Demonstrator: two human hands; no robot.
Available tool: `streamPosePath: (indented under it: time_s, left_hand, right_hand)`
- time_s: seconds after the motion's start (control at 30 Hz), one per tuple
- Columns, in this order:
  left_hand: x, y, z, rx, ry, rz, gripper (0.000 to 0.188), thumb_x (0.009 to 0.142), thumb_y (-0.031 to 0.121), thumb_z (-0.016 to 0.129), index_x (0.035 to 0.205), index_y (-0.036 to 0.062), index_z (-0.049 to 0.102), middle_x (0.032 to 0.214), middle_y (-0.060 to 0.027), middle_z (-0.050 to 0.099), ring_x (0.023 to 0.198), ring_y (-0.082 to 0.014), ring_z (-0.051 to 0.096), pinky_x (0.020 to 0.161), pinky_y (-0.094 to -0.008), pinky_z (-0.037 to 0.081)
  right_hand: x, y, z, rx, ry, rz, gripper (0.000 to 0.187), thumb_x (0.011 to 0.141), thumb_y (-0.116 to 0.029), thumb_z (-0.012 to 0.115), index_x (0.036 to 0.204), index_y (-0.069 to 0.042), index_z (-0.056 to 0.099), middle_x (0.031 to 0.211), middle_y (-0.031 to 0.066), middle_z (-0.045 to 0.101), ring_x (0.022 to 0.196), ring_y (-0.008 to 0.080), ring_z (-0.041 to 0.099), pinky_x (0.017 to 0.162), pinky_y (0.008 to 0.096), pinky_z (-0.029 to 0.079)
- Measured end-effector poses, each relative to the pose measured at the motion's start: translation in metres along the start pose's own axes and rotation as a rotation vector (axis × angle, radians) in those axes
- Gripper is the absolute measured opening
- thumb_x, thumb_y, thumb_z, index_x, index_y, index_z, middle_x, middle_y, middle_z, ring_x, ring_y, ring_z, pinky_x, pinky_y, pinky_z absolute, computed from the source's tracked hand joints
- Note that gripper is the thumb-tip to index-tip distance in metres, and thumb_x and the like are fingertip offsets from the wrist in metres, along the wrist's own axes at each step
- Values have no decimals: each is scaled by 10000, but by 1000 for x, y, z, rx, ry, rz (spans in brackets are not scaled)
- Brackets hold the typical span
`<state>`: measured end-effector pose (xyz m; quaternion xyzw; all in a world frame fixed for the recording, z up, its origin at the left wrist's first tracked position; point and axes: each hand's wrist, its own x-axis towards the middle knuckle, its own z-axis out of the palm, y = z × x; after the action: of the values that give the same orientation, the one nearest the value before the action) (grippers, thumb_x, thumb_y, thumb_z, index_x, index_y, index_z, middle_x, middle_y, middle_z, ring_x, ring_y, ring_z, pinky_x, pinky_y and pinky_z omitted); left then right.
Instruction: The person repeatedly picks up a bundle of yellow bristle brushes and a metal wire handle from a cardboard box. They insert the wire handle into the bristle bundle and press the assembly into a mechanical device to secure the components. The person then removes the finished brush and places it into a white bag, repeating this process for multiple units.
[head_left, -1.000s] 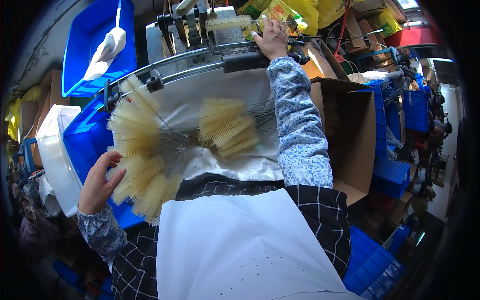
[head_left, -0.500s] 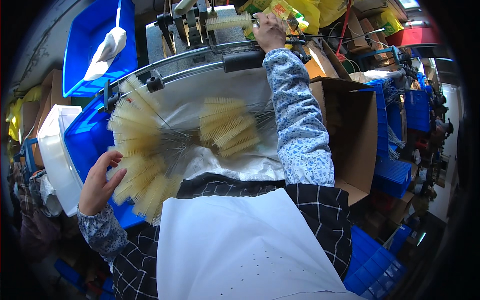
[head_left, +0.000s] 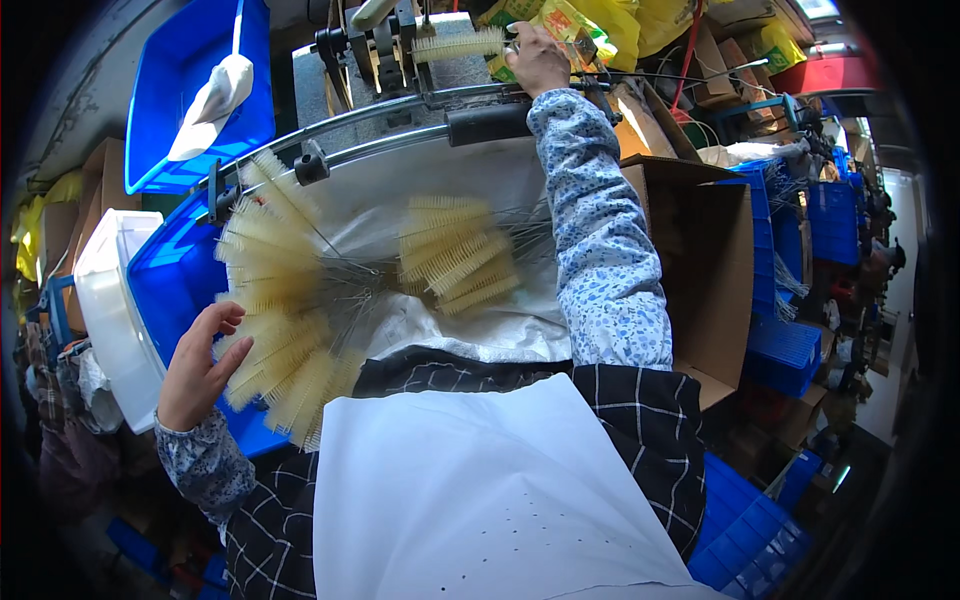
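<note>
A cream-bristled bottle brush point(head_left: 458, 46) lies level in the metal machine point(head_left: 385, 60) at the top. At its right end my right hand point(head_left: 540, 62) is closed, fingers curled round the end, partly hiding it. On the left, my left hand point(head_left: 205, 368) is held with thumb and fingers apart and nothing between them. Right beside it spreads a fan-shaped pile of brushes point(head_left: 270, 335) with wire stems pointing inward. A smaller stack of brushes point(head_left: 455, 250) rests on the white sheet point(head_left: 420, 325) between my arms, its stems toward my right arm.
Metal rails with a black sleeve point(head_left: 487, 124) cross in front of the machine. Blue bins point(head_left: 150, 100) and a white tub point(head_left: 115, 310) stand at left. An open cardboard box point(head_left: 715, 270) sits by my right arm, with wire-filled blue crates point(head_left: 785, 340) beyond.
My right forearm has shifted slightly right, its hand staying at the brush's end. My left hand and the brush piles look unmoved.
</note>
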<state>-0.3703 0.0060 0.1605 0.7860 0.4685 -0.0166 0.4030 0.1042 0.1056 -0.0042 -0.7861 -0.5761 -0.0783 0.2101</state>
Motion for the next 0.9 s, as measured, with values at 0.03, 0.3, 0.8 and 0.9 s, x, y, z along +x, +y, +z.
streamPosePath:
  time_s: [0.03,0.3,0.8,0.9]
  left_hand:
    - [0,0,0,-2,-1,6,294,774,93,596,1018,-6,465,910,-105,517,850,-213,500,792,-290,406]
    - [0,-1,0,-14,2,-1,291,765,88,600,1006,-4,464,902,-106,513,842,-214,497,786,-290,405]
    - [-3,1,0,-7,12,-16,305,772,98,602,1025,-6,467,916,-104,519,855,-209,496,793,-290,405]
    - [-5,2,-1,-13,11,-17,307,776,101,600,1030,-8,468,920,-105,521,859,-209,497,796,-289,405]
  right_hand:
    - [-1,0,-1,-14,12,-6,366,730,-243,612,1081,-174,537,995,100,560,969,270,537,815,394,436]
    - [12,8,-3,112,-132,35,308,752,-310,574,1023,-166,593,1047,98,563,995,266,534,856,381,421]
    - [18,6,-5,119,-84,20,208,770,-247,543,958,-206,624,896,74,635,857,256,601,760,378,472]
    - [24,8,-4,111,-105,0,205,773,-242,542,961,-211,620,897,61,637,865,246,601,769,373,471]
